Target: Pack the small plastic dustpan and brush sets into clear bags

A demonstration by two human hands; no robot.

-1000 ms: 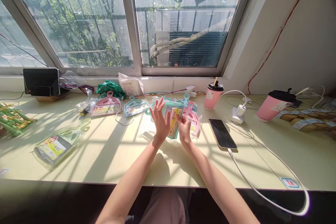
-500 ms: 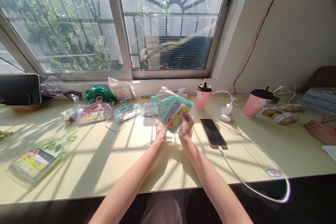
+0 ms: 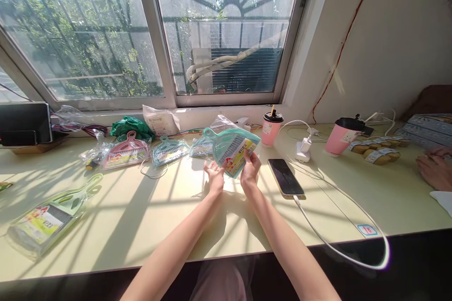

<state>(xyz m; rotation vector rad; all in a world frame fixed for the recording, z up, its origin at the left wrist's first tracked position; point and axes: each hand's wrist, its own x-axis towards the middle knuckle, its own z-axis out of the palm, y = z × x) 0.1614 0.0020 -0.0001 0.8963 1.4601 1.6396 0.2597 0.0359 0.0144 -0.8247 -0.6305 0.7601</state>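
Observation:
My right hand (image 3: 250, 169) grips the right edge of a teal dustpan-and-brush set (image 3: 226, 148), tilted above the table with its handle up to the left. It has clear wrapping and a yellow label. My left hand (image 3: 214, 176) is at its lower left edge, fingers spread; whether the fingertips touch it I cannot tell. Behind it lie another blue-green wrapped dustpan set (image 3: 200, 147), a second blue-green one (image 3: 170, 151) and a pink one (image 3: 126, 151). A light green wrapped dustpan set (image 3: 52, 218) lies at the front left.
A charging phone (image 3: 285, 177) with a white cable (image 3: 326, 243) lies right of my hands. Pink cups (image 3: 269, 130) and wrapped round pastries (image 3: 382, 155) stand at the back right. Another person's hand (image 3: 435, 169) rests at the right edge. A green bag (image 3: 131, 127) lies by the window.
My left hand has loosened from the dustpan set's lower left edge and spread its fingers. My right hand keeps its grip. The view has shifted slightly.

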